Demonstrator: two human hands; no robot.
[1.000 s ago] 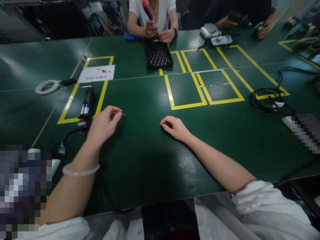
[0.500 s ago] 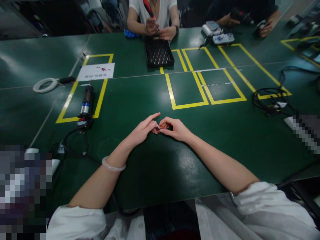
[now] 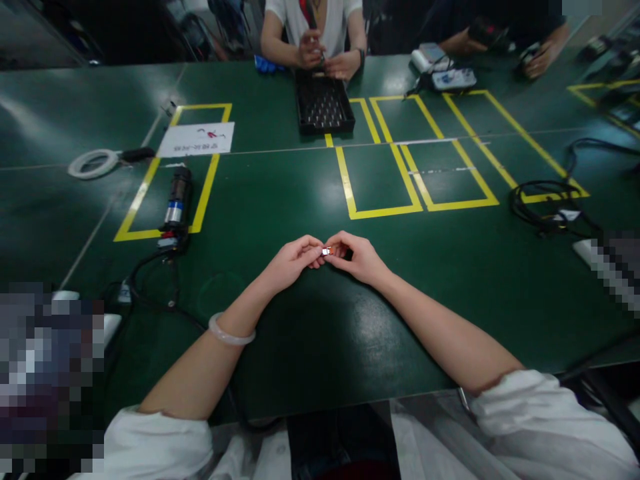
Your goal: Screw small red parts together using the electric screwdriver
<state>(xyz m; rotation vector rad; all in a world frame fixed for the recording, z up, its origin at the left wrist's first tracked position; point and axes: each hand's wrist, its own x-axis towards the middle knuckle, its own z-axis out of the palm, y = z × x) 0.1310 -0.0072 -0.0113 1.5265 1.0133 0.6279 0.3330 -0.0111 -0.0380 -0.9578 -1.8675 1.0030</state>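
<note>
Between my two hands is a small part with a shiny silver face and a bit of orange (image 3: 327,251); its exact kind is too small to make out. The fingertips of my left hand (image 3: 299,259) pinch its left end. From the other side, my right hand (image 3: 359,257) grips the orange end between thumb and fingers. Both hands meet low over the green table (image 3: 280,180), near its middle. A pale bangle (image 3: 231,331) sits on my left wrist.
A black cylindrical tool with a cable (image 3: 175,200) lies at the left, by a paper sheet (image 3: 197,139) and a white ring (image 3: 93,164). Across the table, a person's hands (image 3: 313,50) work over a black tray (image 3: 326,125). Coiled black cable (image 3: 543,200) lies at the right.
My left fingers, the index stretched out before, have curled in around the small part. Its silver face now shows more plainly. The view has shifted slightly.
</note>
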